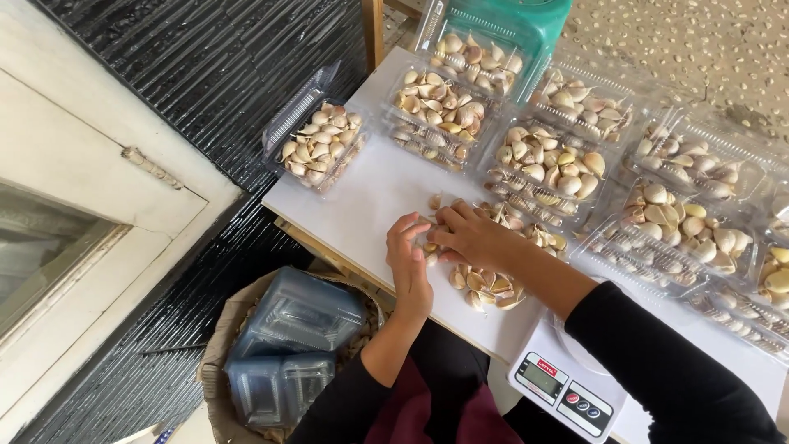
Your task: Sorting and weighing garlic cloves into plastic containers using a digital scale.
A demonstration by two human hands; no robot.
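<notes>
A white flat tabletop [362, 193] stands over a dark ribbed floor, with a pale door frame off to one side and pebbled ground at the far edge. On that tabletop, right under me, lies a loose heap of papery cream-and-purple garlic cloves [486, 286], spread from my fingers back toward my body.

My left hand [408, 261] rests on its edge against the near end of the heap, fingers curled loosely over a few cloves; whether it actually pinches one I cannot tell. My right hand [470, 234] lies palm down on the cloves just beside it, fingers bent and touching the left fingertips, cupping the pile rather than gripping any single clove that I can see.

Beyond my hands, clear plastic hinged boxes filled with garlic [546, 164] sit in rows across the tabletop, lids open. One more filled clear box [319, 144] stands apart near the table's far left corner. A teal plastic basket [526, 25] sits behind the rows.

Close to my right forearm, a white digital kitchen scale [563, 390] sits at the table's near edge. Below the table, a woven round basket [215, 353] holds stacked empty clear plastic boxes [296, 329].
</notes>
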